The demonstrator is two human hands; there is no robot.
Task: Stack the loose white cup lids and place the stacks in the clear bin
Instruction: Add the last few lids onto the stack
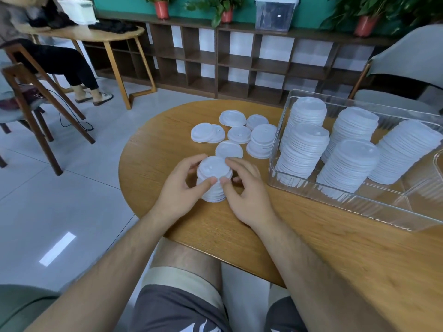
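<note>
The wooden table (311, 248) carries loose white lids (232, 118), two short stacks (262, 141) and a clear bin (335, 200).

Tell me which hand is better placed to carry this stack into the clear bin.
Probably the right hand: it grips the stack, and the clear bin sits on its side of the table.

We see white on the loose lids (232, 118) near the far edge of the table (311, 248) and on the stack (213, 167) nearer its front edge. The table wood is honey-brown with fine grain. The bin (335, 200) is clear (its walls carry a ribbed pattern). Behind, the wall (115, 2) is teal, the pots (161, 9) red.
</note>
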